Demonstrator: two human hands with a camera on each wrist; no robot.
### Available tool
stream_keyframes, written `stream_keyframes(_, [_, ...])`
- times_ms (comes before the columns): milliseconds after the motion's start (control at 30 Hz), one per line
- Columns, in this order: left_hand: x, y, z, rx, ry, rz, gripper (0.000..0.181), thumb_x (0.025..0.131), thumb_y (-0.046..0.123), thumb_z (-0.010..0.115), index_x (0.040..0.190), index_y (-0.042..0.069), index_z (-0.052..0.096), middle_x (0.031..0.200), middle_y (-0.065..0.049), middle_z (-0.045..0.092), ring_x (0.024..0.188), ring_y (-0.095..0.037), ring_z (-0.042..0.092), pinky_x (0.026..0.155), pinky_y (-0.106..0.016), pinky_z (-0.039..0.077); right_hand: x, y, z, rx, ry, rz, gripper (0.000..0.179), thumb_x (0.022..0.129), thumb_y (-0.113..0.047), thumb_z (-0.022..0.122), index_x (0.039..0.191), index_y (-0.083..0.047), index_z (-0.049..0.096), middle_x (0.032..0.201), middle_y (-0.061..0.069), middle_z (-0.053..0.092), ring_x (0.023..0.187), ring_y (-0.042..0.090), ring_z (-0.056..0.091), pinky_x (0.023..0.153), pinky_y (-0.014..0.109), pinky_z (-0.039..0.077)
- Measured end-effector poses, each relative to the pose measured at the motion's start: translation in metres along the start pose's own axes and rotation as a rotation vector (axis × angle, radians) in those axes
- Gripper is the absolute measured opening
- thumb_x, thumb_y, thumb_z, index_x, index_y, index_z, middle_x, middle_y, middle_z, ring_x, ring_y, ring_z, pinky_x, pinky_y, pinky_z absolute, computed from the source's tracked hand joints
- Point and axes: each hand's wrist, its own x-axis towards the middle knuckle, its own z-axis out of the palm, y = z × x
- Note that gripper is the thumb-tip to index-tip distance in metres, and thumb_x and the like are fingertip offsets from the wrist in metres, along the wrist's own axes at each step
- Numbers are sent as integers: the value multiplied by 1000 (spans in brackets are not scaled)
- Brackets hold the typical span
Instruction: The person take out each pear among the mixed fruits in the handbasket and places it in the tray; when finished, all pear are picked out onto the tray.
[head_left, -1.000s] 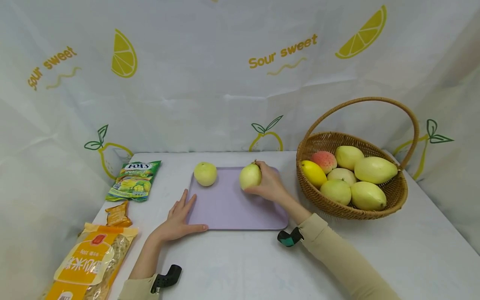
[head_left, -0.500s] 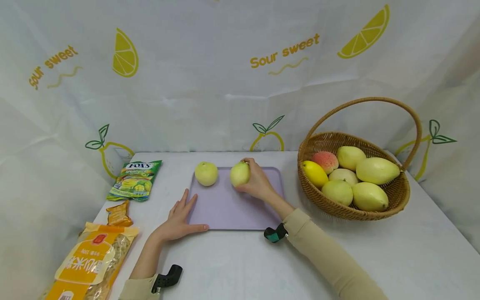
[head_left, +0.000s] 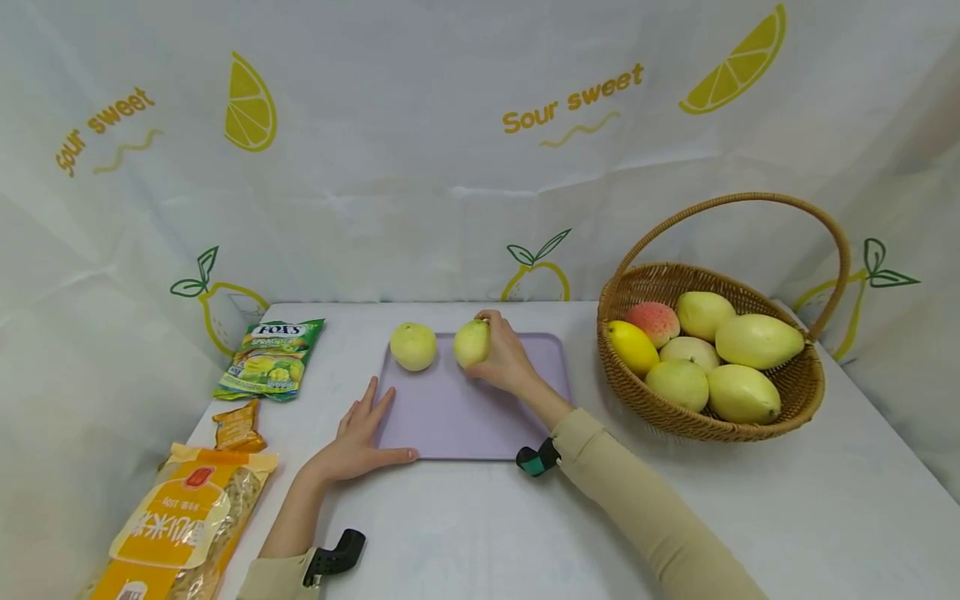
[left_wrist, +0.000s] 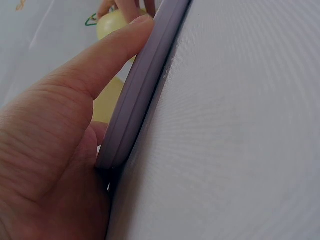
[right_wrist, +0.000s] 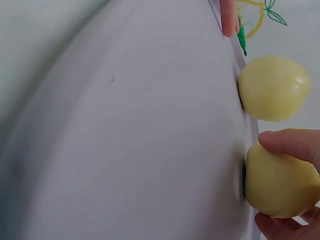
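Observation:
In the head view my right hand [head_left: 504,353] grips a round, pale yellow-green fruit [head_left: 471,343] at the far middle part of the lilac tray [head_left: 465,425]. The right wrist view has fingers and thumb on both sides of this fruit [right_wrist: 280,182], which sits low at the tray surface. A similar pale fruit [head_left: 412,346] lies to its left, near the tray's far left corner, with a small gap between them. My left hand [head_left: 357,442] is spread at the near left corner, its thumb straight along the tray's front edge [left_wrist: 135,95].
At the right stands a wicker basket [head_left: 712,427] with a tall handle, holding a peach [head_left: 653,323], a lemon [head_left: 632,347] and several pale fruits. Along the left lie a green candy bag [head_left: 270,360], a small orange packet [head_left: 238,427] and a large yellow food bag [head_left: 180,525].
My right hand has moved left with the pale fruit, from the tray's right part to nearer the other fruit. The left hand stays at the tray's corner.

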Motion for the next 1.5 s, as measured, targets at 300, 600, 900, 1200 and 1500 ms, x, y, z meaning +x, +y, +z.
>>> stream_keyframes(300, [-1, 2, 0, -5, -2, -19, 109, 79, 51, 76, 156, 5, 15, 161, -15, -14, 142, -51, -11, 110, -67, -3, 2, 0, 4, 32, -40, 50, 86, 65, -4, 87, 135, 0, 35, 128, 24, 49, 116, 37, 50, 99, 51, 40])
stream_keyframes(600, [0, 2, 1, 1, 0, -18, 108, 79, 51, 76, 156, 6, 15, 162, -15, -14, 142, -51, -10, 110, -68, -2, -3, 3, 2, 130, -50, 142, 85, 71, -11, 85, 141, 0, 38, 138, 20, 48, 123, 36, 49, 103, 51, 39])
stream_keyframes(900, [0, 1, 1, 4, -1, -16, 109, 79, 52, 75, 156, 6, 14, 162, -15, -14, 142, -51, -10, 110, -67, -2, -1, 7, 2, 139, -35, 147, 82, 74, -12, 85, 141, -1, 39, 140, 19, 48, 125, 35, 47, 104, 51, 38])
stream_keyframes(1200, [1, 1, 1, 11, 2, -3, 110, 79, 52, 76, 156, 4, 14, 161, -16, -14, 142, -52, -10, 110, -67, -2, -5, 8, 4, 166, -21, 150, 84, 73, -12, 85, 142, -2, 38, 141, 19, 47, 127, 34, 47, 104, 50, 37])
stream_keyframes(1500, [1, 1, 0, 6, 1, -6, 111, 79, 52, 76, 156, 4, 14, 161, -17, -15, 141, -52, -11, 109, -68, -2, -18, 6, -2, 286, -34, 253, 86, 77, -15, 83, 146, -2, 33, 143, 19, 45, 121, 32, 51, 97, 46, 44])
